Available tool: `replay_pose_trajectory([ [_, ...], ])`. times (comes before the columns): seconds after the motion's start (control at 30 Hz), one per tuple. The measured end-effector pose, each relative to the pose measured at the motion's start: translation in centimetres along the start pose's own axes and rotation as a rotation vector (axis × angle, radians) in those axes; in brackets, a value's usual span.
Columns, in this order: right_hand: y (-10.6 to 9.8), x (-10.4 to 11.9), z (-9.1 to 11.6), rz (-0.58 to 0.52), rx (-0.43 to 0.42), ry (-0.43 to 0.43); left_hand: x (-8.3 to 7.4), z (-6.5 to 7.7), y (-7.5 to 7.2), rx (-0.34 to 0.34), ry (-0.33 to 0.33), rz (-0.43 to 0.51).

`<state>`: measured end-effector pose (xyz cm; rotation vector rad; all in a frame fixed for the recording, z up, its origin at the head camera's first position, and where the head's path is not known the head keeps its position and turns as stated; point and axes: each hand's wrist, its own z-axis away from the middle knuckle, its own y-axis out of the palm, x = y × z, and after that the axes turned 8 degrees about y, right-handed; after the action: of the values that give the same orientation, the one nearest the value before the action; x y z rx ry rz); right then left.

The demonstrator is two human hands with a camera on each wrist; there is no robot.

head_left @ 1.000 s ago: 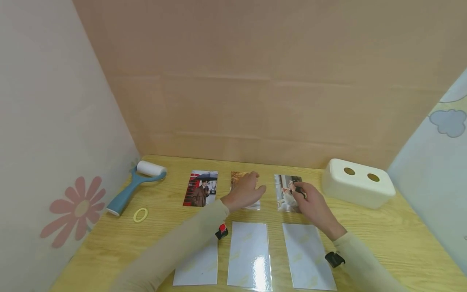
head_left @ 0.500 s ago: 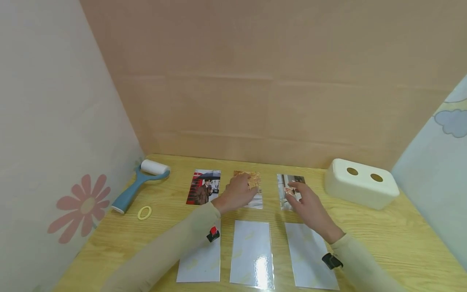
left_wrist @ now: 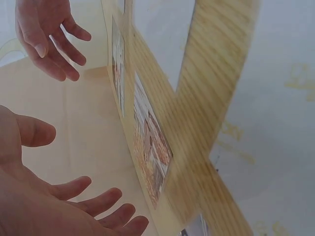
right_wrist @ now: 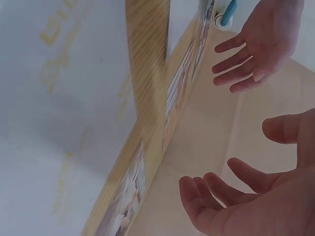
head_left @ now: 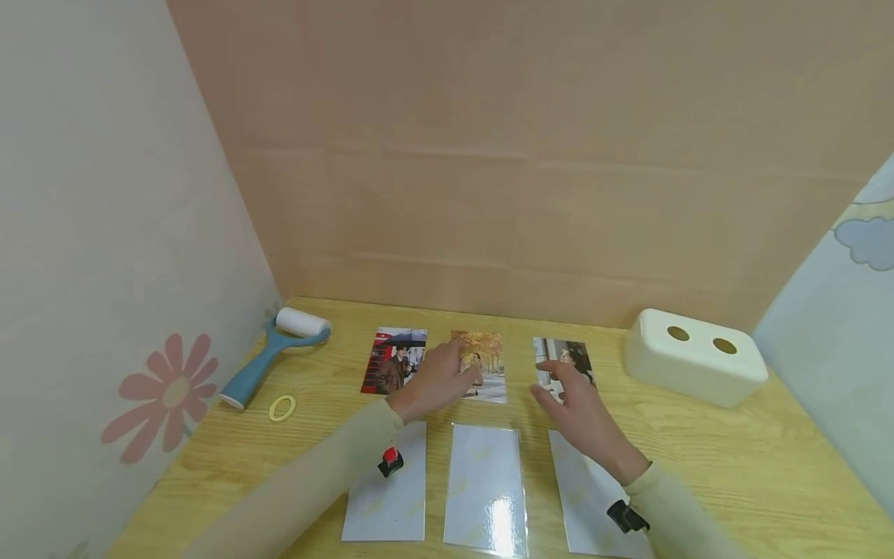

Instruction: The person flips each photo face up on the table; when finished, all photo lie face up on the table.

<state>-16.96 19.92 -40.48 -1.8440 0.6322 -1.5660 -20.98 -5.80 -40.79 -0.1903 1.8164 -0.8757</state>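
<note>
Three photo cards lie in a row on the table. The left card (head_left: 380,365) shows a person under an umbrella; the middle card (head_left: 492,365) shows yellow trees. On the right card (head_left: 578,357) a dark-haired person appears. My left hand (head_left: 431,380) hovers between the left and middle cards, covering part of each, its fingers (left_wrist: 106,202) loosely spread and holding nothing. Over the near part of the right card is my right hand (head_left: 587,415), raised, with thumb and fingers apart. Nearer lie white backing sheets: left (head_left: 391,505), middle (head_left: 484,485) and right (head_left: 583,497).
A blue-handled lint roller (head_left: 268,353) with a white roll lies at the left. Near it is a yellow ring (head_left: 282,408). At the back right stands a cream box (head_left: 691,365) with two round holes. Papered walls enclose the table (head_left: 754,466).
My left hand has moved left, uncovering more of the middle card. My right hand has drawn back towards me from the right card, fingers spreading. The cards appear to stay in place.
</note>
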Motion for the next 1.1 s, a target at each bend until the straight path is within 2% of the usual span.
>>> replay_pose_trajectory([
  [0.13, 0.3, 0.5, 0.4, 0.016, -0.016, -0.028, 0.0, 0.7, -0.2, -0.003, -0.010, 0.017],
  [0.33, 0.8, 1.3, 1.1, 0.015, -0.005, -0.056, 0.2, 1.6, -0.5, -0.019, -0.072, -0.053],
  [0.67, 1.3, 2.3, 2.0, 0.034, 0.024, -0.086, 0.7, 3.4, -2.1, -0.044, -0.120, -0.136],
  [0.9, 2.0, 2.9, 2.7, 0.014, 0.068, -0.049, 1.4, 4.7, -2.9, -0.053, -0.111, -0.120],
  [1.1, 2.8, 3.5, 3.2, 0.019, 0.108, -0.047, 1.6, 5.8, -3.4, -0.059, -0.133, -0.100],
])
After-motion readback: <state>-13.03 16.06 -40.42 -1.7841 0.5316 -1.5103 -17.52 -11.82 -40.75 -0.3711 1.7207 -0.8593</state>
